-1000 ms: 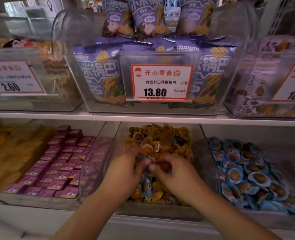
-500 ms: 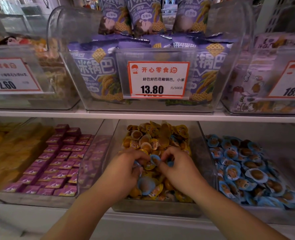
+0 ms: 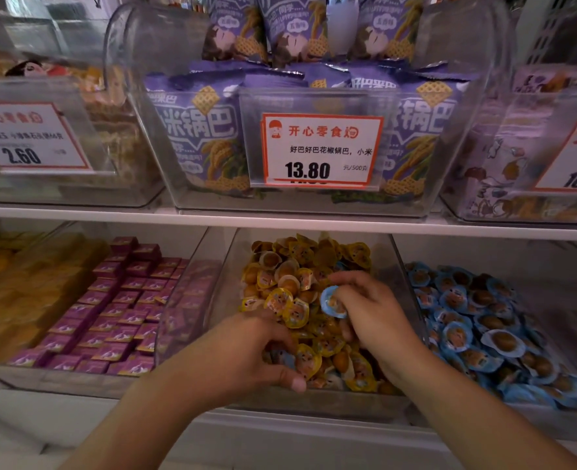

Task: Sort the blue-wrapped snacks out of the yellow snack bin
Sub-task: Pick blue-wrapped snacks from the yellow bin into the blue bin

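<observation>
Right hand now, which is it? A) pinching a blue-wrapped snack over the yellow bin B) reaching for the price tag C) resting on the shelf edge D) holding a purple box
A: the right hand pinches a blue-wrapped snack above the yellow snack bin.

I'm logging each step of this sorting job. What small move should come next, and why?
Probably carry the right hand rightward and drop its blue-wrapped snack into the blue bin; it is pinched above the yellow pile.
</observation>
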